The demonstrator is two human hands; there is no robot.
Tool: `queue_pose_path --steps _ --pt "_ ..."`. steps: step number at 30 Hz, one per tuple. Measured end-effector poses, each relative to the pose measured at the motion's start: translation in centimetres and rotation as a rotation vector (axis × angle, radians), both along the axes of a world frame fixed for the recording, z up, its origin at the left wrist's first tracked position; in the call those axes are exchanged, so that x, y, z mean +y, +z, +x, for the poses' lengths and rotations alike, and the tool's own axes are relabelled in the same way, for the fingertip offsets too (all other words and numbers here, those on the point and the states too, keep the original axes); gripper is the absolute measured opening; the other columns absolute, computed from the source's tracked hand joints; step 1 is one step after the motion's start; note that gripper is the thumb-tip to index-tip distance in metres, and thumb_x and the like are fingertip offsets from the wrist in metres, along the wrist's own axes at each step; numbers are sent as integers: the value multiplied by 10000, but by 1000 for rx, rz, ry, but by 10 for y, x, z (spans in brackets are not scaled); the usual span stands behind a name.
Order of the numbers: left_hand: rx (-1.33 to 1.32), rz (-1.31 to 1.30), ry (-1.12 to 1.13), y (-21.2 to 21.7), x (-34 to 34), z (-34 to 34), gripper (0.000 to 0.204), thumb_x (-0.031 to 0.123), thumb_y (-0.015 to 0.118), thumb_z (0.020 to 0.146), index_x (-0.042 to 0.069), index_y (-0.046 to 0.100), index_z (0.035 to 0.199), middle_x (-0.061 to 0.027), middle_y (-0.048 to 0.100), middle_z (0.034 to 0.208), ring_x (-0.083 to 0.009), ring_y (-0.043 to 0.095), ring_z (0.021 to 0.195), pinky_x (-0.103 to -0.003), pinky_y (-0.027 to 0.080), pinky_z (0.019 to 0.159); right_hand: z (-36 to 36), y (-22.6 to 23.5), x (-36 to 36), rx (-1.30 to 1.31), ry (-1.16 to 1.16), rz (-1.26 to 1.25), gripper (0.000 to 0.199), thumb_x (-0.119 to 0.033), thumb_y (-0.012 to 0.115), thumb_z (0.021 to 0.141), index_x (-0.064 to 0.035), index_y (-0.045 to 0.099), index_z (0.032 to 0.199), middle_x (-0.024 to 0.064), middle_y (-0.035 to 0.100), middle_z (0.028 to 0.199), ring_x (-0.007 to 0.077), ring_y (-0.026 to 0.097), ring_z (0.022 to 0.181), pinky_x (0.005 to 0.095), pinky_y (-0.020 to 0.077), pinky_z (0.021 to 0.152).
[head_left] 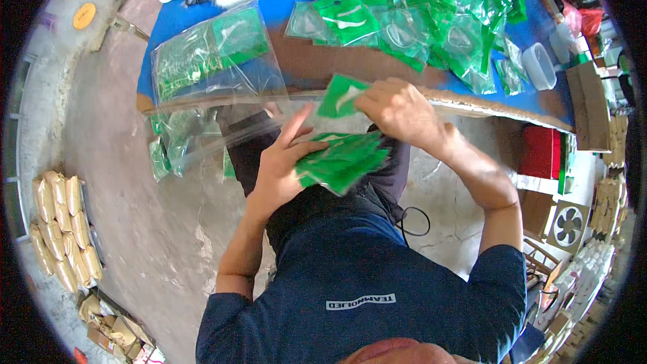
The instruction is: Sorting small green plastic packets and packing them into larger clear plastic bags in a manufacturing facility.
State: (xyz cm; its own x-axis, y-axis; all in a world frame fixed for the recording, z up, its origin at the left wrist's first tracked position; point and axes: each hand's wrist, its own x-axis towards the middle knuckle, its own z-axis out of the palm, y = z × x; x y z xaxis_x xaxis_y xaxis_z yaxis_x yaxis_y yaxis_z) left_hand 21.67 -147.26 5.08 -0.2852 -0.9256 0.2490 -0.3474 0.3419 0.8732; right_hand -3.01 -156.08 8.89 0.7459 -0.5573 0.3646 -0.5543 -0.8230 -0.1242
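Observation:
My left hand (280,165) is closed on a fanned stack of green-and-clear packets (350,165), held over my lap. Just above that stack, my right hand (401,109) grips one single green packet (331,100) by its right side; the fingers are slightly blurred. A large clear plastic bag (266,71) with green packets inside lies to the left, its lower part hanging over the table's front edge. Farther back on the right, a big loose heap of similar packets (438,17) covers the table.
The blue-topped table (286,0) has a worn brown front edge. A clear plastic tub (539,67) stands at its right end, near a cardboard piece (586,104). Stacked tan sacks (64,229) and a standing fan (84,10) are on the left. Under the table is a red box (539,152).

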Motion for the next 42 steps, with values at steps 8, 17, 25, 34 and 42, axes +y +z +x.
queue_pose_path --steps 8,17,25,34,42 --pt "47 150 -162 -1 -10 1 238 102 743 804 43 683 1026 -91 668 1166 -220 673 918 -366 525 840 14 24 -68 -250 226 1245 522 -503 524 933 -10 670 1023 156 704 836 324 663 724 422 531 716" --pt "1345 643 98 -90 17 11 671 117 752 788 29 434 1373 -93 548 1319 -309 528 1221 -506 380 1073 -10 -77 -36 26 1 -13 636 -332 755 768 -65 539 1303 117 541 1321 323 522 1199 437 444 954" --pt "1594 786 -261 -117 0 10 493 168 710 831 44 553 1282 -113 596 1297 -292 537 1234 -539 346 1103 15 -75 -14 -275 -261 63 429 -149 785 720 -44 620 1102 112 596 1052 311 572 992 411 476 832" --pt "1555 803 -15 -93 -4 -15 559 15 690 829 40 457 1337 -88 580 1261 -265 563 1177 -460 429 1037 41 -55 14 -1240 -456 1024 141 -141 622 954 -12 608 899 -32 607 842 37 547 743 238 454 663" --pt "1175 622 80 -59 -7 -11 881 173 776 785 74 261 1493 -95 410 1463 -269 412 1354 -443 349 1118 118 -58 -124 45 -613 116 412 -487 564 919 -124 665 1085 183 539 1315 384 501 1232 502 495 872"
